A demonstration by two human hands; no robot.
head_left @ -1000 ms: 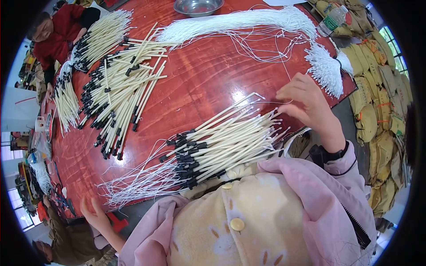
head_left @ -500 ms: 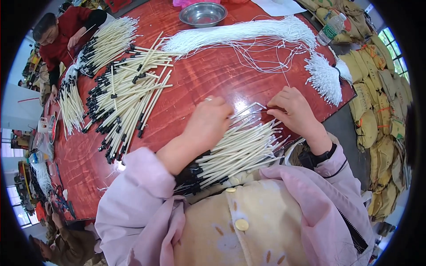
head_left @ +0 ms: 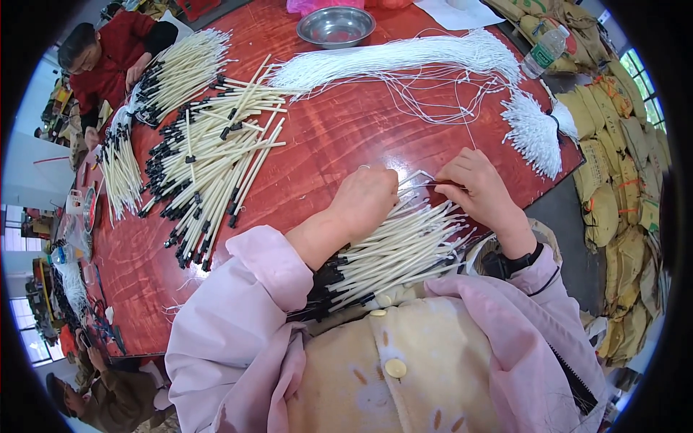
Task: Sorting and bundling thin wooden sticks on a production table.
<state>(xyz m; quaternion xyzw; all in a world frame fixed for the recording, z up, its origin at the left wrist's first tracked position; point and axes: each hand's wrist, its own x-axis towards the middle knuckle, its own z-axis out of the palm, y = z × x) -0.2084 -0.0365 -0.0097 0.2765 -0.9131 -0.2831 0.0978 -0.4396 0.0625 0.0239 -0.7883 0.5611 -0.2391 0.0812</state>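
Over a pile of thin cream rods (head_left: pixel 397 252) with black ends and small white tips, my left hand (head_left: pixel 367 200) is closed. A slim white piece (head_left: pixel 420 175) with a bent end reaches from beside it toward the other hand; what the left fingers grip is mostly hidden. My right hand (head_left: pixel 473 186) pinches a white string (head_left: pixel 471 134) between thumb and fingers, close to that bent end. The string runs up to a long hank of white strings (head_left: pixel 404 59) lying across the table. A knot or loop at the fingertips is too small to make out.
A large heap of black-ended rods (head_left: pixel 209 155) lies to the left on the red table (head_left: pixel 325 137). Farther off are a metal bowl (head_left: pixel 336 29), a plastic bottle (head_left: pixel 545 50) and a tied white bundle (head_left: pixel 533 133). Co-workers sit left; stacked sacks (head_left: pixel 613 187) stand right.
My left hand has moved right, closer to my right hand. My right hand keeps its pinch in nearly the same place. The whole view has shifted slightly.
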